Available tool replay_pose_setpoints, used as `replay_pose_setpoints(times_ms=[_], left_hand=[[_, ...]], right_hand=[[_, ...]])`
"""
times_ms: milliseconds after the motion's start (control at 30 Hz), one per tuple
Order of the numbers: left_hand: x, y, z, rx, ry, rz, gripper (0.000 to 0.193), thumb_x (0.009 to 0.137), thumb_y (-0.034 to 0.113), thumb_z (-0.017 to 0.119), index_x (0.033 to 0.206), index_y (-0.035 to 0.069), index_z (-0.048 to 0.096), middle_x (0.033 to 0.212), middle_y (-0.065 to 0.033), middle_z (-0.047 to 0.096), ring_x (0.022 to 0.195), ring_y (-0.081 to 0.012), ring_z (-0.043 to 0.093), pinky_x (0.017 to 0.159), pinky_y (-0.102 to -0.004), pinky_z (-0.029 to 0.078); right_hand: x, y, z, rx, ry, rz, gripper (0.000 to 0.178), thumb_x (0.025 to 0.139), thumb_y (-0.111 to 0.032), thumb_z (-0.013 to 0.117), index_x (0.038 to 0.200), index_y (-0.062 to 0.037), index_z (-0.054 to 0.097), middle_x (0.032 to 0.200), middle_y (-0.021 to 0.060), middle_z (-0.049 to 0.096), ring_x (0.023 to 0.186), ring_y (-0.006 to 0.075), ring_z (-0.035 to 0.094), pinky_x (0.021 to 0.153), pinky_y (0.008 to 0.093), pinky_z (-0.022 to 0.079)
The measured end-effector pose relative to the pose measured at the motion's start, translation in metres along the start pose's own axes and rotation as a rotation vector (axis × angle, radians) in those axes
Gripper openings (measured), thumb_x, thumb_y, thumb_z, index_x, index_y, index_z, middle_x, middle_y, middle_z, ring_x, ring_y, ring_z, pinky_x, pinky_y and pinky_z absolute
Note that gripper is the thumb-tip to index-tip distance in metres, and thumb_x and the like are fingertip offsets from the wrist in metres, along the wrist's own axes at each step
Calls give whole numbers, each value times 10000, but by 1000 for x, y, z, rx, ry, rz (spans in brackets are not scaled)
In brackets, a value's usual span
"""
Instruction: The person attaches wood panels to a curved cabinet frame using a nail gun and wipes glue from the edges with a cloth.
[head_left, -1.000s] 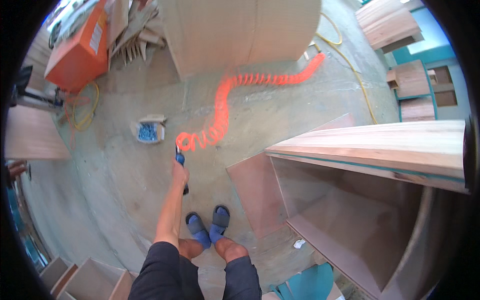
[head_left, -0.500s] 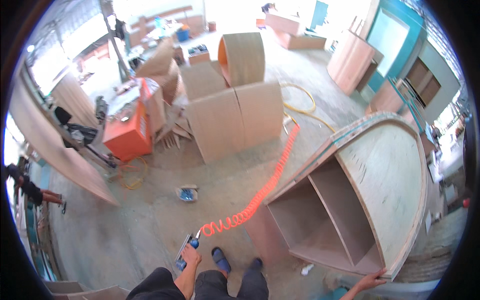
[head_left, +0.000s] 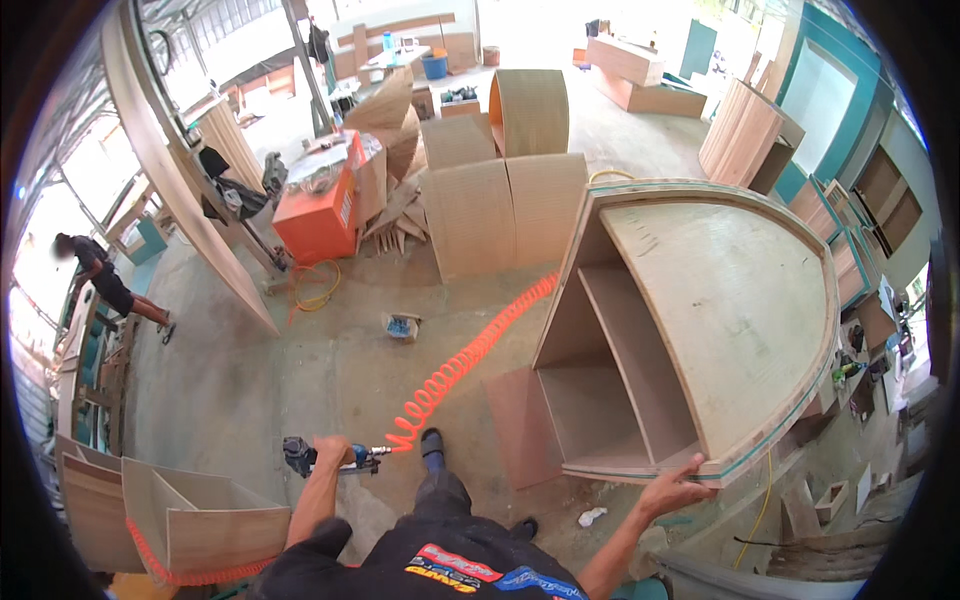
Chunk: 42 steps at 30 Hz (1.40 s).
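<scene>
"Plywood cabinet, ahead and to the right of the person, its broad rounded panel uppermost and its open compartments facing left. What worries you there?"

"Its footing, mainly. A flat brown board lies by its lower corner, and I can't tell whether the cabinet sits partly on it. If it does, a pull at one edge could set the whole thing rocking, and one hand would have little leverage."

"And the coiled orange hose?"

"It runs from the air tool and passes out of sight behind the cabinet. Should the cabinet shift, it might nip or drag the coils, and that could yank the tool sideways. (The sandal close to the hose's end wouldn't forgive a dropped tool, either.)"

"How are the hands set?"

"Left hand is out to the person's left, forearm angled forward, fingers wrapped round the tool's body; whether one rests on a trigger, I cannot tell. Right hand reaches the opposite way, thumb and fingers pinching the cabinet's near lower edge."

"Well apart, then."

"Yes, with the left too occupied to help quickly if the right lost its hold. Fingers could be trapped if that edge dropped, I'd judge, though how far they curl underneath is hidden."
</scene>
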<state>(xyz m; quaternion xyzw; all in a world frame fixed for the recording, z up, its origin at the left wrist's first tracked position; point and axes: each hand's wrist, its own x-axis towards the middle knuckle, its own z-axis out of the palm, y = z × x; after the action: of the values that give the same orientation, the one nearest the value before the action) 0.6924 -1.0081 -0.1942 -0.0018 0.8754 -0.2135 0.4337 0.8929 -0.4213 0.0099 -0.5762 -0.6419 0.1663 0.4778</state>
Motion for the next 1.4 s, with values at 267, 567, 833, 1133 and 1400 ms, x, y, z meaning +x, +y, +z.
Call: replay_pose_setpoints(times_ms=[267, 567, 833, 1133, 1400], left_hand=[[-151, 97, -28, 611, -288, 87, 393, 849, 361, 665, 1217, 244, 731, 1274, -14, 696, 1253, -253, 591, 984, -553, 361], [-250, 258, -119, 1065, 321, 488, 312, 949, 388, 591, 1124, 204, 771, 1111, -45, 745, 1063, -279, 644, 887, -588, 358], [-274, 344, -98, 1459, 487, 743, 322, 959, 337, 548, 985, 144, 803, 870, -38, 760, 882, -218, 686, 995, -496, 303], [-412, 428, -97, 1738, 903, 760, 116, 776, 120, 724, 880, 84, 761, 739, -46, 658, 743, -239, 632, 940, -540, 395], [-433, 450, -88, 1913, 1127, 671, 222, 719, -26, 754, 913, 83, 745, 817, -41, 649, 812, -227, 626, 864, -474, 497]], right_hand=[[-13, 25, 5, 114, -138, -118, 743, 999, -318, 607, 1456, 116, 213, 1395, 341, 362, 1278, 467, 424, 1063, 556, 347], [16, 32, -35, 423, -279, -219, 835, 936, -272, 665, 1520, 88, 189, 1525, 314, 289, 1388, 464, 317, 1164, 512, 279], [32, 56, -67, 676, -654, -247, 794, 879, -155, 655, 1507, 124, 257, 1532, 342, 296, 1469, 448, 260, 1175, 481, 295], [78, 64, -94, 652, -861, -204, 683, 891, -285, 585, 1400, 156, 469, 1579, 293, 203, 1455, 395, 317, 1149, 439, 350], [103, 111, -78, 770, -1292, 162, 741, 1003, -500, 432, 1444, 95, 470, 1365, 197, 536, 1165, 249, 500, 1121, 387, 300]])
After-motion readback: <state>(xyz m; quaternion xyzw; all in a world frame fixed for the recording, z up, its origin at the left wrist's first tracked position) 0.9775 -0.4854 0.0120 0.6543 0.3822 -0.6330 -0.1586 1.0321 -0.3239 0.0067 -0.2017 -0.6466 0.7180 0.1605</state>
